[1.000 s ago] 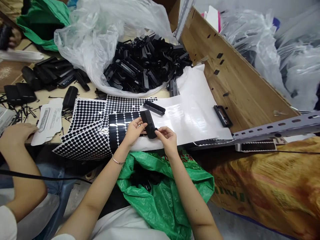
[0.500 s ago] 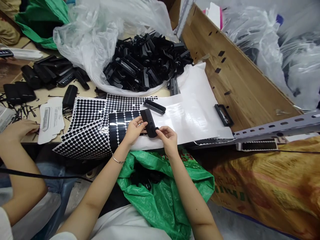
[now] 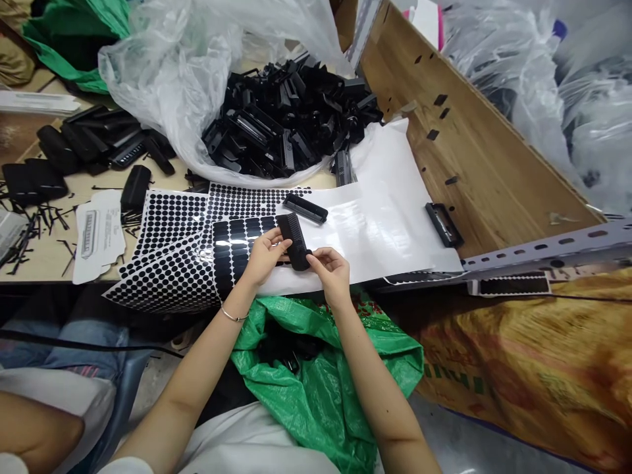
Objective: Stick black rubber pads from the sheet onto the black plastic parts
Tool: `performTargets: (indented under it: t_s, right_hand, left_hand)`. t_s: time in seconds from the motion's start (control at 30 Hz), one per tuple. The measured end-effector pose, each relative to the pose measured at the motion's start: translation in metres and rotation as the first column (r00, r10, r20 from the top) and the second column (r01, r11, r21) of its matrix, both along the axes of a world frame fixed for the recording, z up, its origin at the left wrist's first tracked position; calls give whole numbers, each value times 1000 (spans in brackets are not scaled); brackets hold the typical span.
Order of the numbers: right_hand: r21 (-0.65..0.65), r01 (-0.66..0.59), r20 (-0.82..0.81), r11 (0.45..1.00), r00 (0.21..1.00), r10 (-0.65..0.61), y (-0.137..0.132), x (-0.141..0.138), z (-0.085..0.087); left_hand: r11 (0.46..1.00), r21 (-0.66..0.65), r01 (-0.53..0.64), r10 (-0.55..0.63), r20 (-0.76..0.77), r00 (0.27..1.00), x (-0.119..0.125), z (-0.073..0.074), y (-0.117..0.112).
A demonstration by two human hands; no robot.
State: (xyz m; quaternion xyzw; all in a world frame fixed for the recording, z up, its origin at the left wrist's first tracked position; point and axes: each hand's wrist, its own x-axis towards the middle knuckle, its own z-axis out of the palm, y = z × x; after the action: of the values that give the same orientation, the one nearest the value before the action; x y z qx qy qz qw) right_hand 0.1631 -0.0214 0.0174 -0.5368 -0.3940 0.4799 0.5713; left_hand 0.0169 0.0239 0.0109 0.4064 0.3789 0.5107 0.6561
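My left hand (image 3: 265, 259) is closed on a long black plastic part (image 3: 295, 242) with a ribbed face, tilted over the white sheet. At the part's lower end, my right hand (image 3: 332, 271) pinches a small black round sticker (image 3: 309, 253) between thumb and finger, right against the edge. Whether the sticker touches the part, I cannot tell. Just behind, a hollow black plastic part (image 3: 306, 208) lies on the white sheet (image 3: 385, 217). Left of my hands are sheets of black dots (image 3: 172, 217) and a curled sheet of black strips (image 3: 230, 253).
A heap of black parts (image 3: 281, 125) fills a clear plastic bag (image 3: 162, 79) at the back. A cardboard wall (image 3: 474, 145) and metal rail (image 3: 538, 247) bound the right side. Below my hands hangs a green sack (image 3: 326, 395). A co-worker's arm (image 3: 39, 428) shows at left.
The co-worker's hand at the left has drawn back off the table, leaving only an arm in view. My hands and the black part have barely moved.
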Motion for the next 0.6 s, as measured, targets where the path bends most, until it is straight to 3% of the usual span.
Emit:
performTargets:
  t_s: [0.6]
  right_hand:
    - [2,9,5,1000,1000,-9,-1,0,0]
  left_hand:
    - [1000,18,-7,7,-17,1000,0,-1,-1]
